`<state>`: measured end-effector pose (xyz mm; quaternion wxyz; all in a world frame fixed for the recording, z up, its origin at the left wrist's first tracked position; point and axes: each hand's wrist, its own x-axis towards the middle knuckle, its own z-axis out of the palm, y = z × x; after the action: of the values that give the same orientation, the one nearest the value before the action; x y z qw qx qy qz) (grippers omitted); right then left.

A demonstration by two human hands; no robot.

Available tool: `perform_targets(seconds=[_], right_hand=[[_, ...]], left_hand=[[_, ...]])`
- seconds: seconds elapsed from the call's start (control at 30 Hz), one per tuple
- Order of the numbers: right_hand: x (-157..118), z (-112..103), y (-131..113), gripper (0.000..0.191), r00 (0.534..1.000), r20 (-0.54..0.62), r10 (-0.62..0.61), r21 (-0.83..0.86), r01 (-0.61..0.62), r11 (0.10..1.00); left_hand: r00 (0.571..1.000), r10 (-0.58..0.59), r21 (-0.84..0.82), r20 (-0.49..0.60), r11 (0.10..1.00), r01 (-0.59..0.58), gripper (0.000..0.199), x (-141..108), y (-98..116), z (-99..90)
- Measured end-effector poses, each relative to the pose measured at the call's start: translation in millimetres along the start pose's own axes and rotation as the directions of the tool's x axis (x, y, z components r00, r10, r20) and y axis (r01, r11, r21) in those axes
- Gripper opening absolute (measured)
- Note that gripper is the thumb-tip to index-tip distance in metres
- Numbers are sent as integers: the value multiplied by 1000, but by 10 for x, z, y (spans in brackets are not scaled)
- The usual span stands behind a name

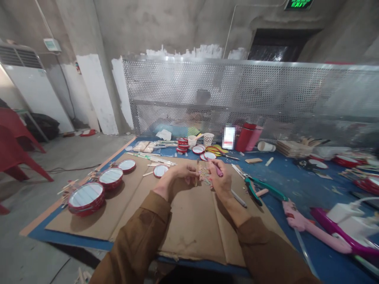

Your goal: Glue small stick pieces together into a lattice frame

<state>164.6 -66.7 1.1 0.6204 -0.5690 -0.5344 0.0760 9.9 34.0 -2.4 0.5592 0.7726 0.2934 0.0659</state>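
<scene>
My left hand (187, 174) is closed in a pinch above the cardboard sheet (189, 213); what its fingertips hold is too small to make out. Close beside it, my right hand (221, 179) grips a purple pen-like tool (218, 169) that points up and to the left. Small coloured bits (205, 173) lie on the cardboard between both hands. A grey pen (238, 198) rests by my right wrist. Just left of my left hand lies a round red-rimmed piece (160, 170) with a pale, shiny face.
Three red-rimmed round pieces with sticks, one of them large (86, 196), line the cardboard's left side. Teal-handled pliers (254, 191) and a pink glue gun (314, 232) lie right, near a purple power strip (328, 221). Behind stand a red bottle (246, 137) and perforated metal screen (251, 90).
</scene>
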Motion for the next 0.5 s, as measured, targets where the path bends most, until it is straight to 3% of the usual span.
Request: perform_targets(seconds=[0.5], right_hand=[[13, 31, -2, 36, 995, 11, 99, 118, -100, 988]], left_hand=[[1000, -23, -22, -10, 1000, 23, 46, -34, 0, 10]])
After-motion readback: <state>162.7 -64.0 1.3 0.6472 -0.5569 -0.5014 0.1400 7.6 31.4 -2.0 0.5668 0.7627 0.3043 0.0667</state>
